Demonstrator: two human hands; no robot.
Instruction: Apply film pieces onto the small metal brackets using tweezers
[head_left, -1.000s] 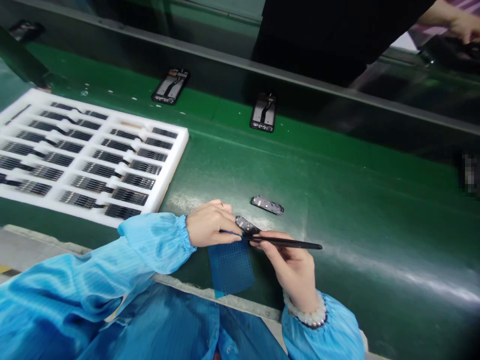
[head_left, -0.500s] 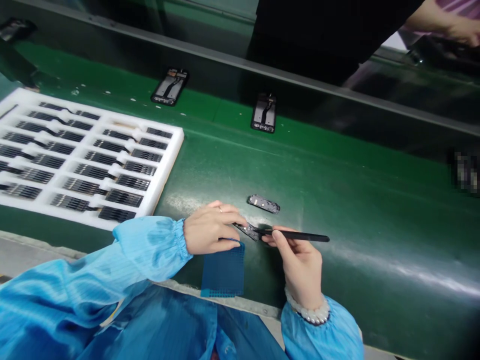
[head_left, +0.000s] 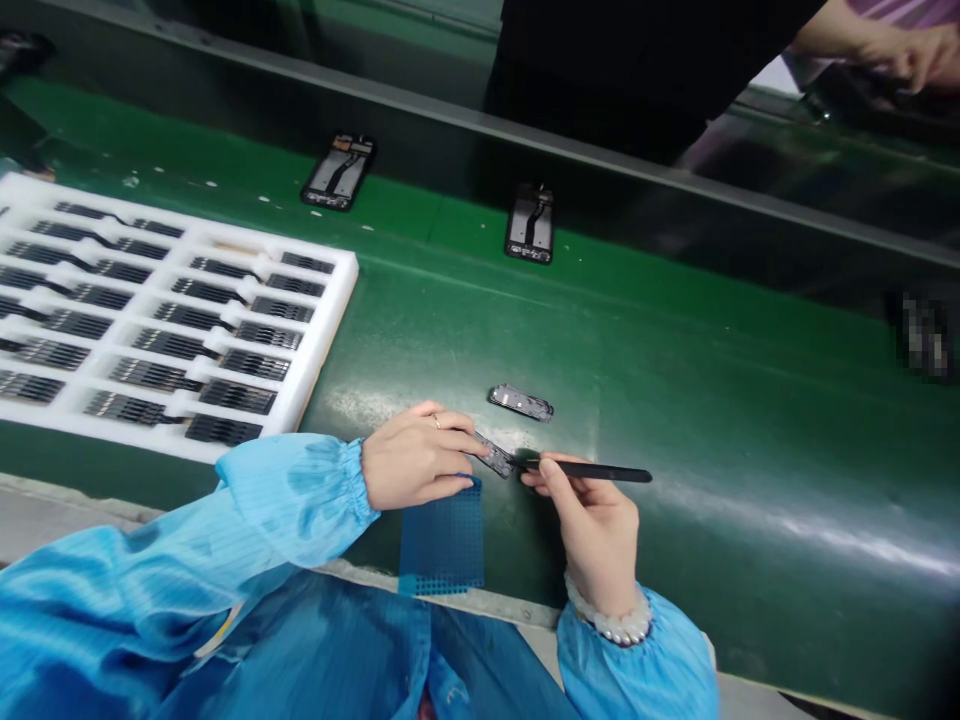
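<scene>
Black tweezers (head_left: 607, 472) are pinched in my right hand (head_left: 598, 525), their tips at the right end of a small dark phone part (head_left: 496, 457). My left hand (head_left: 420, 456) has its fingertips on the left end of that part, holding it against the green bench. Under the left thumb lies the top edge of a blue dotted sheet (head_left: 442, 540), which reaches down to the bench's front edge. A second, similar dark part (head_left: 521, 402) rests just beyond my hands.
On the left stands a white foam tray (head_left: 341, 290) with rows of dark flex parts. Two open phone frames (head_left: 339, 172) (head_left: 530, 224) lie on the far green strip. A person's hand (head_left: 911, 55) shows at the top right, beyond a dark rail.
The whole view has shifted slightly, so the tray and bench parts appear further left. My left fingertips have shifted a little on the part; both hands keep nearly the same pose.
</scene>
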